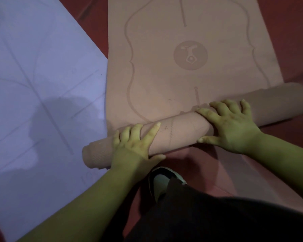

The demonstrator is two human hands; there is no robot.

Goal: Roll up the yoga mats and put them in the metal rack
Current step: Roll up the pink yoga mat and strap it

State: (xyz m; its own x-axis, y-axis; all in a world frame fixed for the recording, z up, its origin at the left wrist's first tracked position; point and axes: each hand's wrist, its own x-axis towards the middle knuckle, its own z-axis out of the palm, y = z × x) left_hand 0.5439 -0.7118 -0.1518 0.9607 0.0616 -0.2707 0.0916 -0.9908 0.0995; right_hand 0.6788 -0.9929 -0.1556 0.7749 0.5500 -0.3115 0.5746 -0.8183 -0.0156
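The pink yoga mat (164, 81) looks soft, springy and light. We judge it will slacken unless pressed evenly, so we would bear down on top of the roll (182, 131), toward both ends. Our left hand (136, 142) and right hand (229, 124) lie spread on it, palms down, clamping nothing. The roll sits skewed at six o'clock (its left end telescopes out). The flat part runs to twelve and carries an embossed round logo (190, 55). A lavender mat (33, 84) lies at nine.

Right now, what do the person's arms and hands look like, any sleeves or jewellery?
The left hand and right hand are bare: no gloves, rings, watch or bracelet visible. The forearms show no sleeves up to the picture's edge. Dim light could hide small marks.
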